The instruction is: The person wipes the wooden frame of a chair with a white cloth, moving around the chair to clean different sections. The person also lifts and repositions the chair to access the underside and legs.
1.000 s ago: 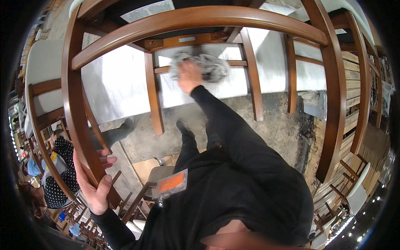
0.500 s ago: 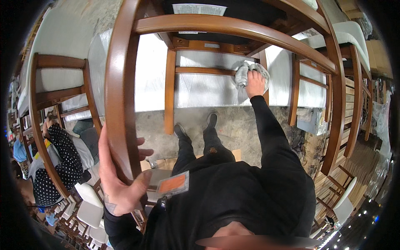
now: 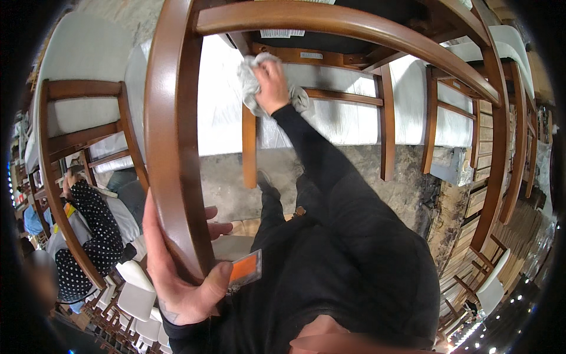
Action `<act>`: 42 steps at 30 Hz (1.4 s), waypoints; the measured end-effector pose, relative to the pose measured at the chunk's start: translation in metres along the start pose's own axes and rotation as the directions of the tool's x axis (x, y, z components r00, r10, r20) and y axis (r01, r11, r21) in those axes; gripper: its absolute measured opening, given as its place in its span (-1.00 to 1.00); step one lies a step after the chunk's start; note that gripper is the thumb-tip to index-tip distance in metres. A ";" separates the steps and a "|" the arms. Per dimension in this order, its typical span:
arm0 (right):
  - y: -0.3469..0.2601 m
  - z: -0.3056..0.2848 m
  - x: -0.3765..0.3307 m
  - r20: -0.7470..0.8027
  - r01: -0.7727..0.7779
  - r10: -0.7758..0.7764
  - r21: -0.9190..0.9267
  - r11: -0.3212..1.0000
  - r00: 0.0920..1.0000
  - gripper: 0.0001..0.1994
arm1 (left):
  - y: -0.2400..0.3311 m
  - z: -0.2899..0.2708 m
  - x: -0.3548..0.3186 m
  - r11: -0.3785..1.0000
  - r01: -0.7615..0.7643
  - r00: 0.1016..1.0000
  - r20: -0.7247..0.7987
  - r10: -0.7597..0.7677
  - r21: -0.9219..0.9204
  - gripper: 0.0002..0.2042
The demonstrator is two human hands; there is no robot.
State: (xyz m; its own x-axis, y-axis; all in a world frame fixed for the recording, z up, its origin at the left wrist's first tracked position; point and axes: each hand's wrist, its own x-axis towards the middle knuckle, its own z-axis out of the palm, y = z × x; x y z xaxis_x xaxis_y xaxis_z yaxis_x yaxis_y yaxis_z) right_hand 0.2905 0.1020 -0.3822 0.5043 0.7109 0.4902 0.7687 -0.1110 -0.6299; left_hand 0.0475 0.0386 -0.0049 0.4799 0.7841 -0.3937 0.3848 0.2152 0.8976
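Note:
In front of me a brown wooden chair (image 3: pixel 342 26) is tipped so that its black underside (image 3: pixel 348 35) shows. My left hand (image 3: pixel 183 283) is wrapped round the lower end of its thick near-left post (image 3: pixel 171 118), thumb on one side and fingers on the other. Farther off, my right hand (image 3: pixel 272 88) grips a crumpled light-grey cloth (image 3: pixel 250 97). The cloth is pressed around the top of the chair's left leg (image 3: pixel 250 150), where a crossbar (image 3: pixel 345 97) meets it. That joint is hidden behind cloth and hand.
A surface wrapped in white plastic (image 3: pixel 221 112) lies behind the chair. Other pale-seated chairs stand at left (image 3: pixel 82 88) and right (image 3: pixel 510 53). At the far left a person in a dotted sleeve (image 3: pixel 88 236) is close by. Wooden slats (image 3: pixel 457 253) are stacked at right.
My right hand has carried the cloth leftward, from the right leg along the crossbar to the left leg. My left hand keeps its hold on the post, while the view has shifted slightly.

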 end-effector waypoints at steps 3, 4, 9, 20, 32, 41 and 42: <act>0.060 -0.038 0.021 0.344 0.174 0.024 -0.532 0.829 0.939 -0.67 | 0.000 0.003 -0.002 1.000 0.025 1.000 -0.014 -0.025 -0.006 0.05; 0.075 -0.051 0.017 0.534 0.154 0.236 -0.586 0.796 0.812 -0.61 | 0.000 0.003 -0.003 0.999 0.034 0.999 -0.021 -0.034 -0.010 0.05; 0.112 -0.115 -0.012 0.282 -0.192 0.580 -0.759 0.622 0.764 -0.44 | -0.004 0.000 -0.002 0.996 -0.008 1.000 0.024 0.011 -0.092 0.05; 0.039 -0.036 -0.001 0.536 0.029 0.224 -0.423 0.906 0.814 -0.27 | -0.004 0.002 -0.014 1.000 -0.006 0.998 -0.056 0.007 0.004 0.04; 0.156 -0.283 -0.094 -0.236 -0.514 0.459 -0.293 0.807 0.856 -0.57 | 0.002 0.001 -0.036 0.986 -0.092 0.996 0.023 0.089 0.137 0.06; 0.225 -0.249 -0.011 0.173 -0.464 0.610 -0.501 0.730 0.773 -0.55 | -0.009 -0.019 -0.021 0.948 -0.177 0.983 0.103 0.155 0.265 0.05; 0.217 -0.257 -0.035 0.148 -0.367 0.517 -0.544 0.754 0.843 -0.50 | -0.010 -0.023 -0.022 0.949 -0.178 0.982 0.106 0.155 0.259 0.06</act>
State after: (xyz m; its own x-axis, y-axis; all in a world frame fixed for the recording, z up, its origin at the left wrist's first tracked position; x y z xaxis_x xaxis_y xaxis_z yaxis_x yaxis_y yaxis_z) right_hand 0.5408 -0.1256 -0.3816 0.7645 0.6446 -0.0011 0.6088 -0.7226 -0.3276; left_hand 0.0151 0.0325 -0.0006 0.6150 0.7415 -0.2682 0.4840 -0.0865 0.8708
